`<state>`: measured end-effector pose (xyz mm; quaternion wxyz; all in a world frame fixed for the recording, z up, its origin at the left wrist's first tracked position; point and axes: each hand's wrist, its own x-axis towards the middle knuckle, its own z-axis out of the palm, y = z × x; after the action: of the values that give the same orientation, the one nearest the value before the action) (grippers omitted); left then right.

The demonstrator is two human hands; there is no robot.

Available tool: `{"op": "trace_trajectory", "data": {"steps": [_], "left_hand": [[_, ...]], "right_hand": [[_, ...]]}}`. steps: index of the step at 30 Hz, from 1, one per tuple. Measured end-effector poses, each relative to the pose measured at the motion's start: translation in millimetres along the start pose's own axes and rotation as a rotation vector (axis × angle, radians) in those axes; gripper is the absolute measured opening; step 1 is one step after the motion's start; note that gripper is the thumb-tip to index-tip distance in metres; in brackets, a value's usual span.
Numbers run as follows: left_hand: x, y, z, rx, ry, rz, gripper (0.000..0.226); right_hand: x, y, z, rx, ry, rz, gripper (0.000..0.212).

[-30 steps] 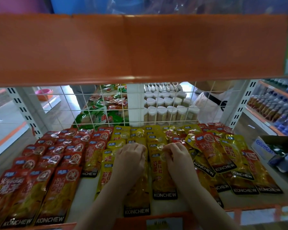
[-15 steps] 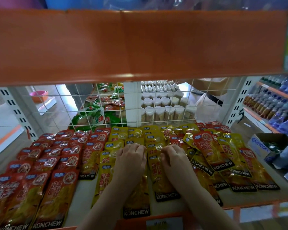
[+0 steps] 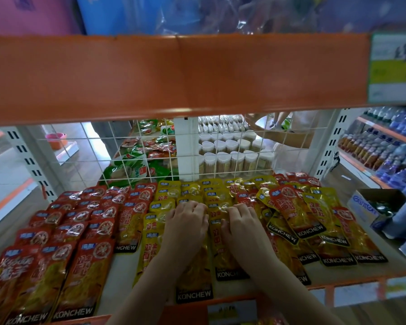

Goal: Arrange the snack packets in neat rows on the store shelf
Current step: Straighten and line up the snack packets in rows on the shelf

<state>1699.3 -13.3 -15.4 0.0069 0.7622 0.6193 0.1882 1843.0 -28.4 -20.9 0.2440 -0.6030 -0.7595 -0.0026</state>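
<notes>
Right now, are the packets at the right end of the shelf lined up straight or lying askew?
Askew. The red and yellow packets on the right lie tilted and overlap one another, unlike the straight red rows on the left.

Reads "KONCHEW" on black bottom bands of red packets (image 3: 80,277) and yellow packets (image 3: 195,277); blue lettering on cardboard box (image 3: 366,207) illegible.

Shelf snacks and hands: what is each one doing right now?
red packets: flat, in overlapping neat rows
yellow packets: flat, in rows under both hands
right-side packets: tilted, jumbled
left hand: fingers curled, resting on yellow packets
right hand: fingers curled, resting on yellow packets
cardboard box: open
</notes>
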Motion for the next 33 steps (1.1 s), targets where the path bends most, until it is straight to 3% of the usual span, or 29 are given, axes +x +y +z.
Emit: {"op": "trace_trajectory", "data": {"steps": [10, 23, 33], "left_hand": [[14.9, 33.5, -11.6, -0.087, 0.038, 0.097, 0.030], [34.8, 85.0, 21.5, -0.105, -0.012, -0.048, 0.036], [37.1, 82.4, 27.2, -0.645, 0.029, -0.089, 0.049]], "right_hand": [[13.4, 30.7, -26.2, -0.096, 0.104, 0.089, 0.027], [-1.9, 44.4, -13.4, -0.145, 0.073, 0.211, 0.031], [-3.8, 44.0, -13.8, -0.075, 0.047, 0.219, 0.031]]}}
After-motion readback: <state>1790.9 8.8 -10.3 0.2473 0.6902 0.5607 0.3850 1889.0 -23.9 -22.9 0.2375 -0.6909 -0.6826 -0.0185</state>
